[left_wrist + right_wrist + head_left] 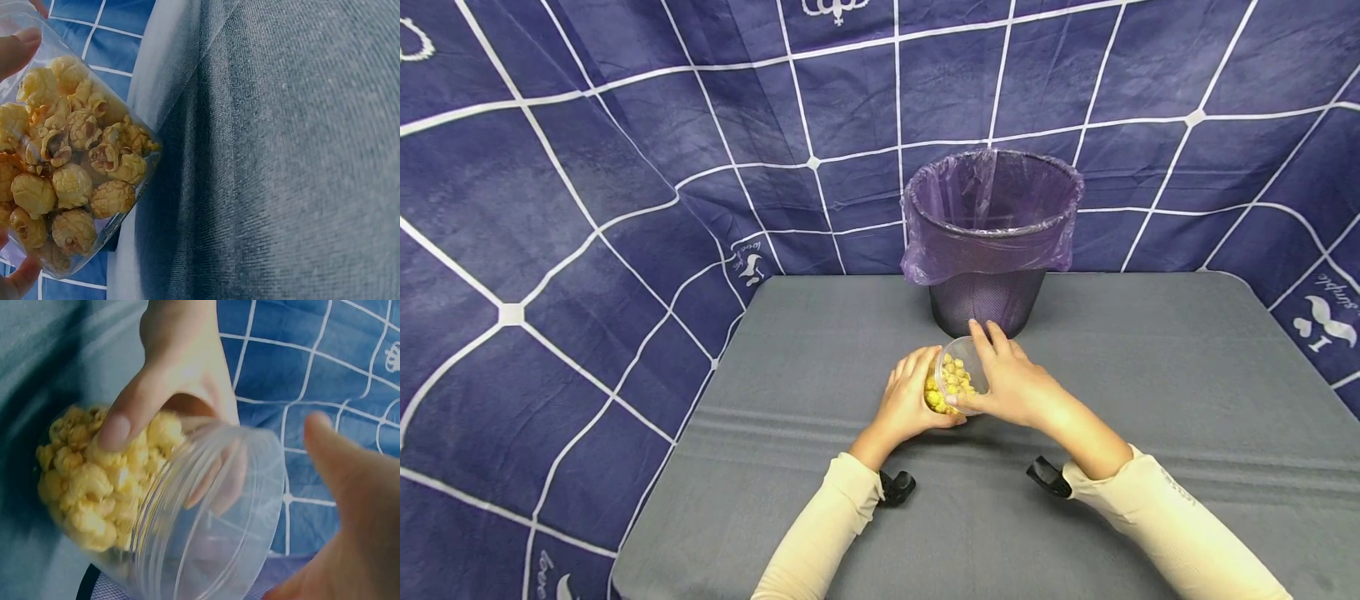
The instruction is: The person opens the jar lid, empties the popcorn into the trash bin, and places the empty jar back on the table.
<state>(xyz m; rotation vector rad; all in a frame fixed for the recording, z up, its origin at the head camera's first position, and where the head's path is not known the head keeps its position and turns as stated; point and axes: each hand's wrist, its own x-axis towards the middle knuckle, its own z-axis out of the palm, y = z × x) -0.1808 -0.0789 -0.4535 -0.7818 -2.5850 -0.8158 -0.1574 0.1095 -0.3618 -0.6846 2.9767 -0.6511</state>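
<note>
2 cream sleeves [1172,517] cross the table's [1150,383] near half, a black wrist mount [897,488] beside each cuff; ahead, around the table's middle, the left hand [910,402] grips a tilted clear jar [968,377] of yellow popcorn [78,165]; the right hand [1021,390] is open, its fingers spread about the jar's round end, touching or not I cannot tell; just beyond, toward the far edge, stands a black mesh bin [985,302] with a purple liner [992,254]; behind that edge hangs a blue checked curtain [737,117].
</note>
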